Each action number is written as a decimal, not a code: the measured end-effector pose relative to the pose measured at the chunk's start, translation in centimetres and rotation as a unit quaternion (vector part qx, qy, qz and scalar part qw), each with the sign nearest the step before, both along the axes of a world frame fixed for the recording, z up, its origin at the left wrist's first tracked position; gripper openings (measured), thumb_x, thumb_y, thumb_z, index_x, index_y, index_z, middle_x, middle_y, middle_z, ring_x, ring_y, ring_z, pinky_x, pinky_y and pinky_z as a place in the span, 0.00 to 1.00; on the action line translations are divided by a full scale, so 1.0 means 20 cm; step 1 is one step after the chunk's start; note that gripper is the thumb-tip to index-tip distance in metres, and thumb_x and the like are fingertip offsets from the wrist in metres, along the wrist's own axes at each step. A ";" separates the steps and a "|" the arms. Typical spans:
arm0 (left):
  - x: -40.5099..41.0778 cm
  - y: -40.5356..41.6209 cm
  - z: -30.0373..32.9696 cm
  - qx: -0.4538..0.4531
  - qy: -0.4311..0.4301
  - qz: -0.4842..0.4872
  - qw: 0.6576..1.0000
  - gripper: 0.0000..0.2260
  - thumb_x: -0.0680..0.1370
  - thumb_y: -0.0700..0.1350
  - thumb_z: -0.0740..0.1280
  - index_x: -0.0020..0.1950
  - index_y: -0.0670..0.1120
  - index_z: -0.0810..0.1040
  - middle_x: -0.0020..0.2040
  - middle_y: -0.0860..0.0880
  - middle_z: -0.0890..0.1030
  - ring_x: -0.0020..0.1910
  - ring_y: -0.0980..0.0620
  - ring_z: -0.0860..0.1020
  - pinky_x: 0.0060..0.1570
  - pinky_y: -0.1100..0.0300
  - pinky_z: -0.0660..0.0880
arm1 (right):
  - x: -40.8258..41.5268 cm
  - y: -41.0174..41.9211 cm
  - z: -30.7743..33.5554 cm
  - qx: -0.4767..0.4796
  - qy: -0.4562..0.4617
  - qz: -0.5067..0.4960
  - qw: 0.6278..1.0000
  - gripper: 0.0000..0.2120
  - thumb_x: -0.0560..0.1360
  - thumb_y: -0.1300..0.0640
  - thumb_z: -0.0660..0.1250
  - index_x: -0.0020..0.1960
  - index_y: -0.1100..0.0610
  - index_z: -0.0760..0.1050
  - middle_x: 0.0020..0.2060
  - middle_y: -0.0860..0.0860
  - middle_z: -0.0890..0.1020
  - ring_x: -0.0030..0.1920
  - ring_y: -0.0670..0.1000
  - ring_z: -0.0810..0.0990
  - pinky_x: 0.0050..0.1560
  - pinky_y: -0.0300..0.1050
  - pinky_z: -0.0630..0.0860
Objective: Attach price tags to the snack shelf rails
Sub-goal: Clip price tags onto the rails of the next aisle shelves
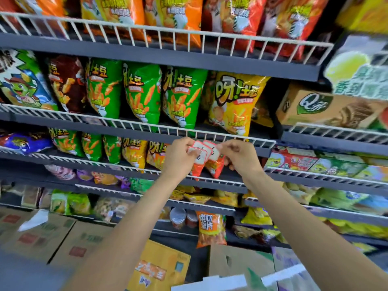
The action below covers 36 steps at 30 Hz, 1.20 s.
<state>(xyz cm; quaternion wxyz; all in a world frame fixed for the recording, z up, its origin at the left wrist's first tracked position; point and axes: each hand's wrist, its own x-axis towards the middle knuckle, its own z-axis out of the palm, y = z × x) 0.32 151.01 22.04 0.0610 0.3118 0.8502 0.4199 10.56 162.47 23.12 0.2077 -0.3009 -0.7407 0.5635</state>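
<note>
Shelving: dark grey metal shelves [159,57] are being fronted by white wire rails [210,134], stacked in several tiers across the view.
Stock: green, yellow and brown snack bags [142,91] are being displayed upright behind the rails; orange bags [180,15] are being kept on the top tier.
Right bay: a brown cardboard box with a green logo [327,108] is being stored on a neighbouring shelf.
Floor: flattened and closed cardboard cartons [42,236] are lying below the shelving.
Price tags: small white paper tags with red borders [202,151] are being held as a fanned bunch just in front of the middle rail.
Left hand [180,156]: its grip is being kept clamped on the bunch of tags.
Right hand [239,154]: its thumb and fingertips are being pinched on the tags' right edge.
</note>
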 end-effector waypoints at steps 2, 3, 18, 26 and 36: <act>0.04 0.04 -0.01 0.014 -0.006 -0.005 1.000 0.12 0.76 0.43 0.67 0.58 0.41 0.77 0.56 0.44 0.81 0.55 0.47 0.78 0.51 0.60 0.70 | 0.06 0.03 0.01 0.004 0.004 -0.010 1.000 0.09 0.77 0.61 0.65 0.39 0.57 0.78 0.22 0.48 0.75 0.22 0.42 0.71 0.22 0.33 0.66; 0.07 0.07 -0.01 0.020 -0.007 -0.010 1.000 0.12 0.76 0.43 0.67 0.58 0.41 0.77 0.55 0.44 0.81 0.55 0.47 0.78 0.52 0.58 0.71 | 0.09 0.05 0.02 -0.002 0.011 -0.014 1.000 0.08 0.78 0.61 0.64 0.41 0.58 0.78 0.22 0.46 0.77 0.22 0.42 0.74 0.22 0.33 0.68; 0.73 0.72 -0.14 -0.018 -0.011 -0.044 0.999 0.09 0.78 0.42 0.64 0.56 0.41 0.75 0.54 0.45 0.80 0.53 0.47 0.77 0.43 0.62 0.65 | 0.76 0.67 -0.15 -0.056 0.008 -0.023 0.998 0.08 0.78 0.59 0.64 0.40 0.55 0.76 0.34 0.54 0.81 0.33 0.50 0.83 0.33 0.41 0.80; 1.24 1.14 -0.29 -0.022 -0.063 -0.003 0.998 0.08 0.77 0.41 0.64 0.54 0.39 0.76 0.52 0.42 0.80 0.51 0.43 0.77 0.36 0.63 0.61 | 1.20 1.12 -0.30 -0.036 -0.037 -0.004 0.999 0.06 0.77 0.62 0.65 0.43 0.60 0.78 0.31 0.54 0.81 0.29 0.46 0.82 0.36 0.42 0.81; 1.62 1.36 -0.36 -0.040 -0.100 -0.041 0.993 0.08 0.79 0.42 0.63 0.56 0.40 0.74 0.54 0.44 0.78 0.51 0.48 0.75 0.41 0.65 0.64 | 1.61 1.30 -0.38 -0.048 -0.040 -0.062 0.996 0.07 0.76 0.63 0.65 0.40 0.60 0.78 0.31 0.54 0.82 0.29 0.46 0.81 0.34 0.40 0.80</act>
